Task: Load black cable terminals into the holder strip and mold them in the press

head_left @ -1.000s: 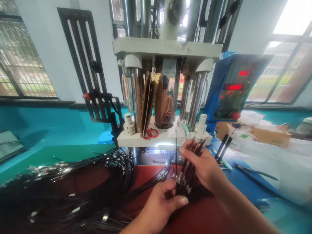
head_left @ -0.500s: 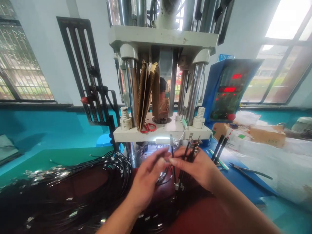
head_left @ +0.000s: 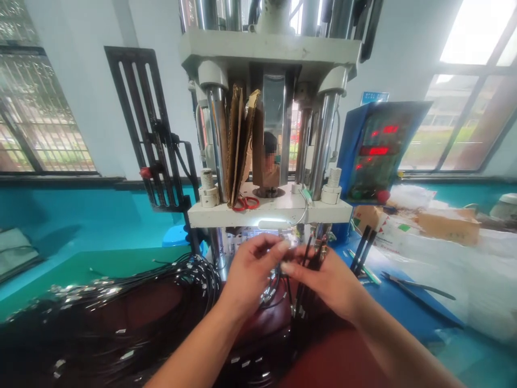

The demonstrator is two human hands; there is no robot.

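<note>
In the head view both hands meet in front of a press, just below its white plate (head_left: 262,216). My right hand (head_left: 333,277) is closed around several thin black cables (head_left: 299,299) with metal end pieces, which stand roughly upright through the grip. Close beside it, my left hand (head_left: 252,272) has thumb and fingers pinched together near the top of one cable. Its fingertips hide most of what they hold. A loop of cable with metal tips (head_left: 270,292) lies behind and below the hands.
A large pile of black cables (head_left: 204,269) spreads over the left. Red-handled scissors (head_left: 246,203) and cardboard pieces (head_left: 237,145) sit on the press. At right are a blue control box (head_left: 347,145) with red displays, a long dark tool (head_left: 420,285) and white plastic bags (head_left: 472,291).
My left hand has turned and its fingers have closed at the cable's upper end. The cable upright between the hands is now mostly covered. The view has tilted slightly.
</note>
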